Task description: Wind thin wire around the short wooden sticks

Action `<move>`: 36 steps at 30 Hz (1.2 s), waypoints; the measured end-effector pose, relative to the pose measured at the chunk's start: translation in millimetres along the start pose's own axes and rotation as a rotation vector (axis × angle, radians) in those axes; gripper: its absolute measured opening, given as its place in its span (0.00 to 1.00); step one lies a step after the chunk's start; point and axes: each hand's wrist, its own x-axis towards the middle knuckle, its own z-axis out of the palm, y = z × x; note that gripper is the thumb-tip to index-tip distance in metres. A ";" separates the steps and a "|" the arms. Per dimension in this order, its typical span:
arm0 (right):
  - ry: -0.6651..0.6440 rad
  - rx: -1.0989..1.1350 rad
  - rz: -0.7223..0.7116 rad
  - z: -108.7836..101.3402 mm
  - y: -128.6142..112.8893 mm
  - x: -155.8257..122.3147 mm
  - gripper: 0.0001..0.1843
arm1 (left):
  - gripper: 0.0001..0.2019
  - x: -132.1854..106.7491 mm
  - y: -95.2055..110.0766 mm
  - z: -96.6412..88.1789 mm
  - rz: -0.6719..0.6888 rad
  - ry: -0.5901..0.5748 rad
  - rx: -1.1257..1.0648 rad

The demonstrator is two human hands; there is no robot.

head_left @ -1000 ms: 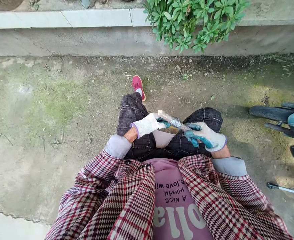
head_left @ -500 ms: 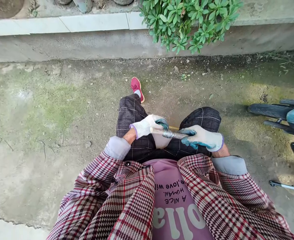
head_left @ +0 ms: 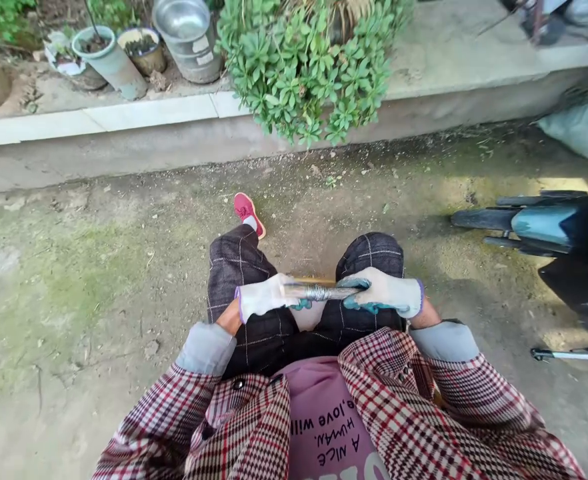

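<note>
- Wire-wrapped stick [head_left: 318, 293] is pinched by the right grip [head_left: 387, 291], extending toward nine o'clock.
- Left grip [head_left: 264, 297] is overlapped by the stick's far end; closure cannot be told.

Grey-brown ground [head_left: 119, 280] with green mossy patches meets a low grey concrete wall [head_left: 124, 152] capped with flat white tiles [head_left: 149, 113], overhung by a leafy green shrub [head_left: 304, 87], while daylight brightens patches beside a blue-and-black wheeled vehicle [head_left: 544, 223].
</note>
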 end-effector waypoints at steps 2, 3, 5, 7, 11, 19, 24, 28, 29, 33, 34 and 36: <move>0.105 0.127 0.043 -0.2 0.5 2.4 0.20 | 0.14 2.8 -0.3 -1.2 0.011 -0.056 0.003; 0.165 0.205 0.068 0.5 1.2 4.4 0.20 | 0.15 3.7 -0.6 -1.6 0.001 -0.079 -0.012; 0.274 0.341 0.104 3.7 3.1 9.7 0.22 | 0.16 4.4 -1.4 -1.5 -0.037 -0.081 -0.056; 0.356 0.456 0.111 9.3 5.4 16.4 0.25 | 0.14 4.1 -2.6 0.4 -0.077 -0.042 -0.090; 0.439 0.601 0.096 21.8 10.6 31.2 0.27 | 0.09 5.3 -5.8 10.1 -0.092 0.053 -0.057; 0.551 0.677 0.162 28.6 14.9 44.4 0.25 | 0.06 13.9 -17.0 24.1 -0.053 0.315 0.325; 0.541 0.675 0.157 32.0 4.1 38.4 0.23 | 0.03 14.1 -12.0 20.7 -0.093 0.403 0.604; 0.567 0.665 0.094 36.6 -9.5 35.3 0.22 | 0.04 9.6 -0.8 22.6 -0.026 0.413 0.415; 0.572 0.673 0.082 37.3 -13.5 34.4 0.23 | 0.04 7.6 3.1 24.4 -0.003 0.410 0.332; 0.470 0.786 -0.043 40.0 -31.4 28.7 0.28 | 0.05 -2.1 20.9 34.6 0.070 0.393 0.120; 0.427 0.814 -0.086 41.3 -36.3 27.1 0.28 | 0.06 -4.5 25.0 37.3 0.083 0.399 0.109; 0.375 0.837 -0.154 45.0 -46.0 24.3 0.25 | 0.08 -9.2 32.0 41.7 0.109 0.423 0.107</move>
